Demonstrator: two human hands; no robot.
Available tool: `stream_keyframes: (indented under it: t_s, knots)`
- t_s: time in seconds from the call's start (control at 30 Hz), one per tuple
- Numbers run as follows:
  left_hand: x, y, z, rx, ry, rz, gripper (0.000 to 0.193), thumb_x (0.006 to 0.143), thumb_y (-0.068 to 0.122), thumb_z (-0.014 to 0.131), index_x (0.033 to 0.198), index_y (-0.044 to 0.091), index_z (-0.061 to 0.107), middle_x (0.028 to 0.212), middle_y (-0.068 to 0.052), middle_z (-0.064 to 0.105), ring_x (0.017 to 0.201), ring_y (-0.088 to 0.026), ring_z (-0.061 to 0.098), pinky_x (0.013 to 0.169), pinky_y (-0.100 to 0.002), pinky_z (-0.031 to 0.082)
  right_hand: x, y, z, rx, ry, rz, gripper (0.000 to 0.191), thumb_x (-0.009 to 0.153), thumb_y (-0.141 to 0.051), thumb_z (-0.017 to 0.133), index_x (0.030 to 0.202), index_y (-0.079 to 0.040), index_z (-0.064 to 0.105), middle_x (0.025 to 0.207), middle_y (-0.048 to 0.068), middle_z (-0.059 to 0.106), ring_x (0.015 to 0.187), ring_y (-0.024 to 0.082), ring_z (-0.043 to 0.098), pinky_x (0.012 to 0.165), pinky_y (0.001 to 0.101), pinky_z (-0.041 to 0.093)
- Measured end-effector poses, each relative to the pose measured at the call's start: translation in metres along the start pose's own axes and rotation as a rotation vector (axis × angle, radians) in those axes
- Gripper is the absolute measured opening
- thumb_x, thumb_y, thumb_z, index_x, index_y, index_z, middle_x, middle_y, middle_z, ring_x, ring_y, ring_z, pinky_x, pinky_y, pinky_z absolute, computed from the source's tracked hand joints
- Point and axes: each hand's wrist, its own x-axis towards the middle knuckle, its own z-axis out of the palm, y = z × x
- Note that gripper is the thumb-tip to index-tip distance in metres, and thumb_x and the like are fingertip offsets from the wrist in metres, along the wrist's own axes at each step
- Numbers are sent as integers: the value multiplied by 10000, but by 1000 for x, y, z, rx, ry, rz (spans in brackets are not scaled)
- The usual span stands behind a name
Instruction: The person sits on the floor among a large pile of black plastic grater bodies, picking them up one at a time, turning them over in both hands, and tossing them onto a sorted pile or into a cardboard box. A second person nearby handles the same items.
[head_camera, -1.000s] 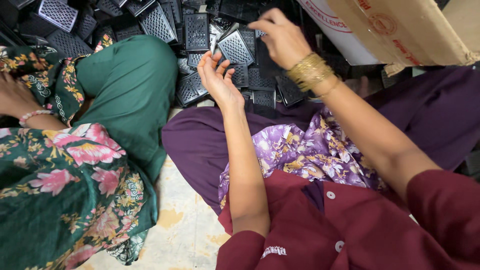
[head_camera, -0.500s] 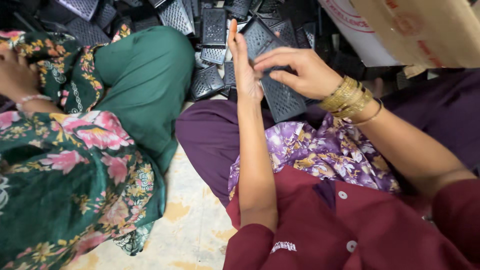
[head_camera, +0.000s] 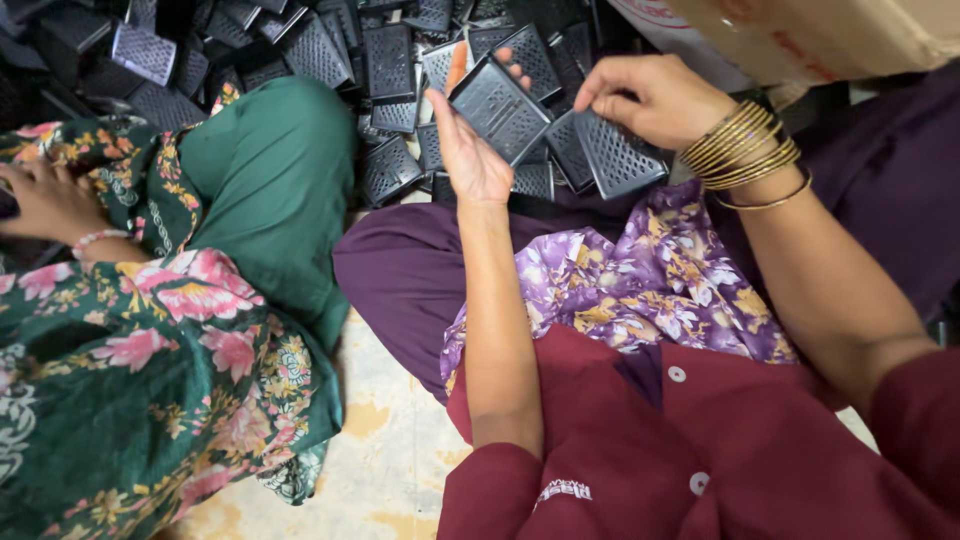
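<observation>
Left hand (head_camera: 470, 150): palm up, fingers curled under a black perforated plastic grille panel (head_camera: 500, 105), which rests tilted across the fingers, fingertips showing past its far edge. The panel is held above the lap, just in front of the heap.

Right hand (head_camera: 650, 95): thumb and fingers pinched on the top edge of a second black rectangular grille panel (head_camera: 620, 155), which hangs slanted, lower corner toward the purple floral cloth (head_camera: 640, 290) on the lap. The two panels lie just beside each other, near touching at the middle. A stack of gold bangles (head_camera: 740, 150) sits on the right wrist.

Beyond both hands: a heap of black slotted grille panels (head_camera: 330, 50) spread over the floor, piled loosely at all angles. A brown cardboard box (head_camera: 830, 35) sits at upper right, above the right wrist.

Person wears a maroon buttoned shirt (head_camera: 680, 440) and dark purple trousers (head_camera: 400, 270).

To the left sits another person in green trousers (head_camera: 270, 170) and a dark green floral garment (head_camera: 130, 380); that person's hand (head_camera: 45, 200) rests at the far left edge, well apart from the panels in hand. Pale worn floor (head_camera: 380, 450) shows between the two.
</observation>
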Motion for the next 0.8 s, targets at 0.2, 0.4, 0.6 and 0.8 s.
stream_keyframes:
  t_s: [0.2, 0.4, 0.6, 0.8]
  knots:
    - [0, -6, -1, -25, -42, -48, 608, 1135, 509, 390, 1568, 83, 399, 1306, -244, 642, 1135, -329, 673, 1052, -467, 551, 0, 13, 16, 24, 68, -180, 273, 1113, -247, 539, 1075, -49, 722, 999, 126, 749, 954, 256, 730, 851, 355, 548]
    - [-9, -17, 3, -27, -110, -116, 671, 1119, 578, 383, 1569, 81, 412, 1239, -226, 654, 1068, -316, 681, 973, -441, 578, -9, 0, 39, -34, -1, 63, 345, 1050, -370, 628, 1097, -47, 740, 817, 171, 676, 729, 245, 679, 706, 372, 520]
    - [-16, -19, 2, 21, -41, -136, 682, 1083, 596, 395, 1546, 96, 413, 1197, -220, 649, 1012, -309, 678, 900, -445, 597, -36, 10, 31, 144, -56, 123, 340, 1011, -382, 611, 1091, -91, 768, 812, 90, 739, 753, 136, 650, 704, 326, 522]
    - [-20, -34, -8, -45, -72, -235, 647, 1072, 587, 436, 1502, 104, 469, 1209, -217, 630, 1026, -325, 656, 918, -444, 586, -50, 27, 48, 217, 57, -1, 320, 1093, -350, 586, 1059, -92, 772, 945, 68, 780, 907, 149, 737, 851, 315, 547]
